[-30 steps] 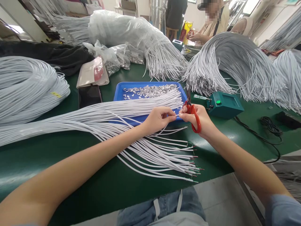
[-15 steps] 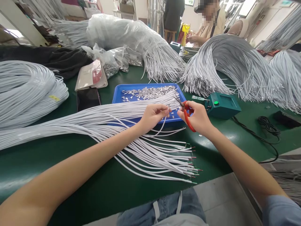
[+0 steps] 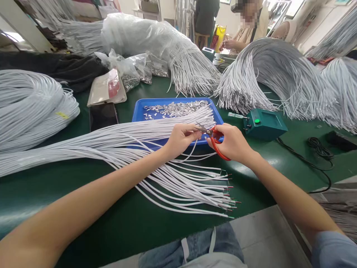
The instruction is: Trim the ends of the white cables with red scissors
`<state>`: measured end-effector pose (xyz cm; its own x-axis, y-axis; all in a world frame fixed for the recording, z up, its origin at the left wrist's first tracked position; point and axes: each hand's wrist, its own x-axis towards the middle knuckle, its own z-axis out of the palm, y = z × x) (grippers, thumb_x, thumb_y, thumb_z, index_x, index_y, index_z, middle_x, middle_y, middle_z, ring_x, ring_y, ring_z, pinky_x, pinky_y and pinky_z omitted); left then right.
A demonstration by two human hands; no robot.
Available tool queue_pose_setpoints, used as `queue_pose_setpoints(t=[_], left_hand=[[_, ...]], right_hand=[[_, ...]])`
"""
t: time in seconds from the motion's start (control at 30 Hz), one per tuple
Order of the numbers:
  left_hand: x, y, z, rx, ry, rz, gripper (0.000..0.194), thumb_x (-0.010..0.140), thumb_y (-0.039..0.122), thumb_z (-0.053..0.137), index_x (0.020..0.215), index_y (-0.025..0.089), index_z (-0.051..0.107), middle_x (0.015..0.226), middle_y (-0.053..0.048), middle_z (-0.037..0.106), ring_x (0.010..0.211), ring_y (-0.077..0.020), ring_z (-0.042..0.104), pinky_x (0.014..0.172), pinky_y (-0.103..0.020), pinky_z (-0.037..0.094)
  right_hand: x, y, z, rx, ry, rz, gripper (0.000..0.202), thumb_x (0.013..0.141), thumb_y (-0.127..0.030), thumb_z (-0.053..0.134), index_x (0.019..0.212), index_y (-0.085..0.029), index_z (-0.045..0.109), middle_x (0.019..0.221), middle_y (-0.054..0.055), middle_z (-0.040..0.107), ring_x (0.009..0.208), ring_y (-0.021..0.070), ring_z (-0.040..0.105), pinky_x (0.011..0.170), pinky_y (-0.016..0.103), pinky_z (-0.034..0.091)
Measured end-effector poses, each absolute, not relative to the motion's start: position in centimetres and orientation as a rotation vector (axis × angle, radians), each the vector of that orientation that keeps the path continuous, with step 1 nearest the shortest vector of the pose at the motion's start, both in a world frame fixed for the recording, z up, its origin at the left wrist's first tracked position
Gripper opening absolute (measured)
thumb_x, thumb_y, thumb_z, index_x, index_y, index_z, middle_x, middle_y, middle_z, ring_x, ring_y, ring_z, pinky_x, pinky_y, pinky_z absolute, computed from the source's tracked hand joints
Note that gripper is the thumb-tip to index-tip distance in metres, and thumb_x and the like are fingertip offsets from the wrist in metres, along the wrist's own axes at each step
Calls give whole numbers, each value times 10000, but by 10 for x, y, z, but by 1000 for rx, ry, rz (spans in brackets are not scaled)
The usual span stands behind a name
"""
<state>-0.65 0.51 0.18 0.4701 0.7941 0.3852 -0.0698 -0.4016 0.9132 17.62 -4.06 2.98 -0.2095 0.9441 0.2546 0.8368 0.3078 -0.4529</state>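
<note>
Above the front edge of a blue tray (image 3: pixel 135 111), my left hand (image 3: pixel 182 138) pinches the end of a white cable (image 3: pixel 193 149). My right hand (image 3: pixel 230 140) is wrapped round red-handled scissors (image 3: pixel 220 150), whose blades reach the fingertips of my left hand. The exact spot between the blades is too small to make out. Small metal pieces (image 3: pixel 178 109) lie in the tray. One bundle of white cables (image 3: pixel 145 128) rests across the tray, and loose cables (image 3: pixel 184 182) with red and green wire ends fan out in front of it.
A green device (image 3: pixel 264 124) with a black cord (image 3: pixel 319 148) stands to the right. Behind are large cable bundles (image 3: pixel 240 83) and plastic bags (image 3: pixel 129 74) of metal parts. At left lies a cable coil (image 3: pixel 30 108). A person (image 3: pixel 251 28) sits across the table.
My right hand has moved slightly left, bringing the scissor blades from beside the cable bundle to the fingertips of my left hand. My left hand has barely moved.
</note>
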Motion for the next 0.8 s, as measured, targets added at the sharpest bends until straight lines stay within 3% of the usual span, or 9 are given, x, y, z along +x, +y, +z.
queue_pose_setpoints(t=[0.5, 0.67, 0.73, 0.8], left_hand=[[-9, 4, -1, 1836, 578, 1142, 141, 774, 169, 627, 815, 137, 759, 715, -54, 683, 653, -128, 569, 586, -238, 443], [-9, 7, 2, 1590, 679, 1195, 141, 758, 243, 674, 673, 132, 693, 627, -12, 619, 507, -68, 454, 479, -206, 367], [-8, 8, 3, 1501, 709, 1211, 170, 747, 284, 696, 674, 132, 685, 603, 1, 602, 462, -50, 410, 445, -198, 340], [-8, 7, 3, 1525, 698, 1183, 167, 725, 288, 716, 682, 128, 692, 608, -8, 622, 486, -61, 457, 469, -198, 378]], right_hand=[[177, -41, 30, -1553, -2115, 330, 216, 723, -248, 606, 597, -195, 438, 585, 5, 529, 599, 140, 430, 551, 262, 297], [187, -32, 31, -1663, -2008, 479, 319, 712, -284, 618, 518, -190, 383, 498, -45, 379, 520, 89, 282, 514, 263, 242], [190, -27, 32, -1703, -1897, 512, 350, 691, -296, 635, 485, -191, 372, 481, -49, 351, 517, 86, 276, 509, 264, 246], [191, -26, 33, -1615, -1747, 563, 291, 671, -289, 648, 511, -187, 426, 504, -44, 400, 518, 89, 326, 513, 259, 286]])
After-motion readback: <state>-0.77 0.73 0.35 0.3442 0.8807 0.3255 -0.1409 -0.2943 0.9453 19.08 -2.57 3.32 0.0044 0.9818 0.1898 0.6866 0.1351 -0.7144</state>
